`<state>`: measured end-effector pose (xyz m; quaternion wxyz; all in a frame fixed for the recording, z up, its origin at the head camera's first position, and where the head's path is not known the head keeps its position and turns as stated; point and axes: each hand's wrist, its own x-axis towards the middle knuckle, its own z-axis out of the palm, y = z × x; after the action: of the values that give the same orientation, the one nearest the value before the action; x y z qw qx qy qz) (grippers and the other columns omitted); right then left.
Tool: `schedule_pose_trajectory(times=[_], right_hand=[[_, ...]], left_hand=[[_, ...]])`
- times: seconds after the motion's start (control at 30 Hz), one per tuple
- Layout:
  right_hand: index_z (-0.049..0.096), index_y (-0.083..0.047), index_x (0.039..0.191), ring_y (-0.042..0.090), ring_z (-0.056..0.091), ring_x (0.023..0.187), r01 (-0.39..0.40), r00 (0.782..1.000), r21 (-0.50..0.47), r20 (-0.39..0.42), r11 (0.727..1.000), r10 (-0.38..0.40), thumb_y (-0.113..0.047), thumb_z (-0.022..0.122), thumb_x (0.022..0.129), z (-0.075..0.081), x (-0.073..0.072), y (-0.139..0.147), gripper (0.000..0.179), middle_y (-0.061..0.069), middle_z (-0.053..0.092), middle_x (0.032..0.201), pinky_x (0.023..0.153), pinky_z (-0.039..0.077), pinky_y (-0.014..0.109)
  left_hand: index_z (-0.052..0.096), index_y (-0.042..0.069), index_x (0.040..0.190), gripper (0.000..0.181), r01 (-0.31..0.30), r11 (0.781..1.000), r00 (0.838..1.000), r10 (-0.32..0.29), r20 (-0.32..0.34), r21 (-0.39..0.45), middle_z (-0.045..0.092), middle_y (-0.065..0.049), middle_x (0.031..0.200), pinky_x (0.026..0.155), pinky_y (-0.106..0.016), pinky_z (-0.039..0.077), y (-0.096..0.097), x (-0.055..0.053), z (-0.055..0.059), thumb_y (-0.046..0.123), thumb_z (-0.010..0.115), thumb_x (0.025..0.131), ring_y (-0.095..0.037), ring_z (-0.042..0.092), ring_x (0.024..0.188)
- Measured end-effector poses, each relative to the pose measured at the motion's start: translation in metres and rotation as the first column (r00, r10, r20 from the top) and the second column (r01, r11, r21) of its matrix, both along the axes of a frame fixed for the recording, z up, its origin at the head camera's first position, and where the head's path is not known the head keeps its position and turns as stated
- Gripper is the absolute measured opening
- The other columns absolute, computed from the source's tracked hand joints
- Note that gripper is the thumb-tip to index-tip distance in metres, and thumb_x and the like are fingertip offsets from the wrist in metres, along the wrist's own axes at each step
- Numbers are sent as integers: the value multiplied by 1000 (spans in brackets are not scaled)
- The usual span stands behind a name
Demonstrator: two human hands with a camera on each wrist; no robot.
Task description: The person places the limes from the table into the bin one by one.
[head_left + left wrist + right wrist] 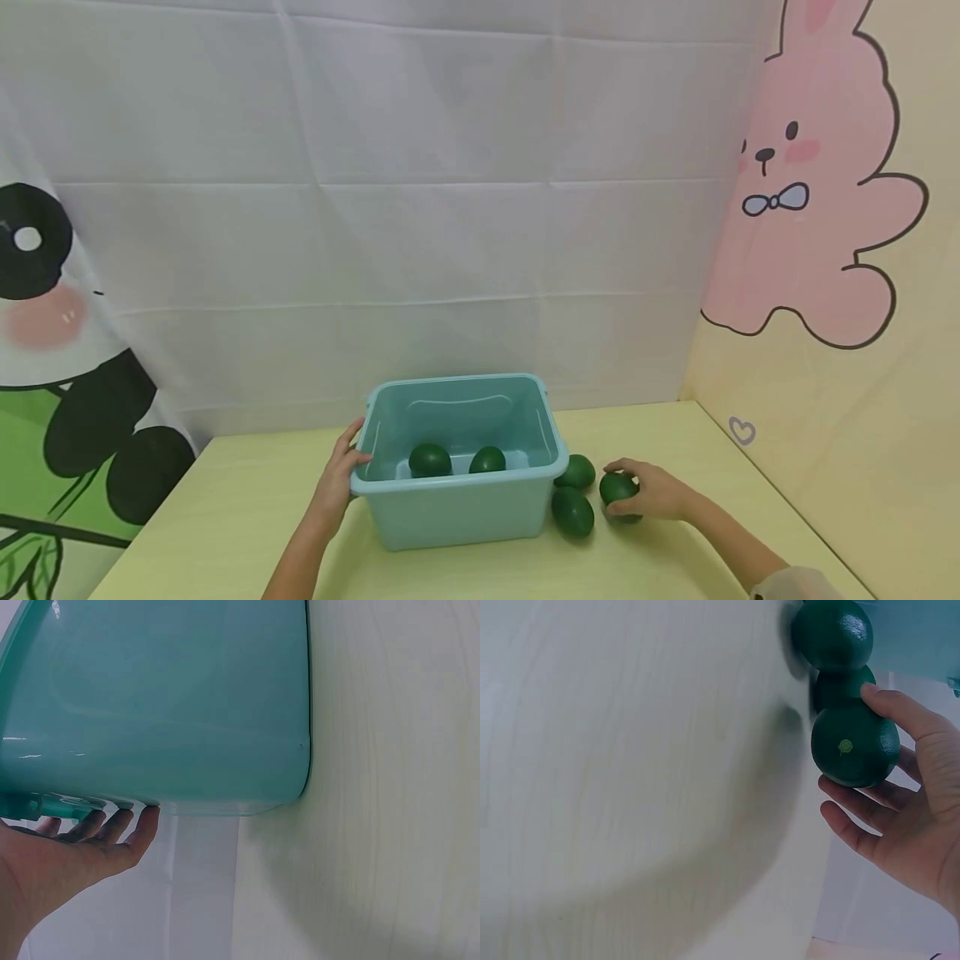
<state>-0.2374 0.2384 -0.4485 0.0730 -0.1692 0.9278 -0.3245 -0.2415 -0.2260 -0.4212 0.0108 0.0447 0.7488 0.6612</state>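
Note:
A light blue plastic bin [457,512] stands on the table, with two dark green avocados inside, one at the left [430,460] and one nearer the middle [487,459]. My left hand [336,483] grips the bin's left rim, thumb over the edge. In the left wrist view the fingertips [146,821] of that hand touch the outer wall just below the rim. To the right of the bin, my right hand [651,492] holds another avocado [855,742] between thumb and fingers; its pale stem scar shows. Two more avocados, one behind [576,472] and one in front [572,512], lie between this hand and the bin.
The pale yellow table [247,500] runs back to a white cloth wall [427,250]. At the right rises a cream side panel [840,433] with a pink rabbit drawing [817,250]. A panda picture [45,333] hangs at the left.

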Motion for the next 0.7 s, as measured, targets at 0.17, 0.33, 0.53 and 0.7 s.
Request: schedule_pose_trajectory(times=[0.17,0.33,0.53,0.7], right_hand=[[50,-3,127,18,56,84,7,1000,-25,7,1000,-7,-27,74,76,7,0,2,60,19,56,111,67,48,30],[50,-4,127,19,57,85,10,1000,-29,0,1000,-10,-27,74,77,12,-1,4,60,21,56,113,68,49,31],[51,-5,127,19,57,85,15,1000,-8,-18,1000,-16,-29,74,76,17,-3,6,60,20,56,113,68,49,32],[51,-6,127,20,56,85,16,1000,-11,-27,1000,-16,-30,74,77,24,-5,7,60,20,56,114,68,47,33]], left_hand=[[7,18,151,64,-4,1000,1000,4,-1,0,27,-26,141,79,-31,42,0,-1,-1,11,31,92,-39,35,122],[10,18,151,65,-14,1000,1000,14,-1,8,28,-25,141,80,-32,42,1,1,-1,11,32,90,-40,35,122],[10,18,151,65,-12,1000,1000,12,-4,13,28,-26,142,80,-32,42,1,2,0,11,32,91,-41,35,122],[10,19,151,66,-13,1000,1000,13,-1,15,28,-26,141,80,-32,41,2,1,0,12,33,90,-41,35,123]])
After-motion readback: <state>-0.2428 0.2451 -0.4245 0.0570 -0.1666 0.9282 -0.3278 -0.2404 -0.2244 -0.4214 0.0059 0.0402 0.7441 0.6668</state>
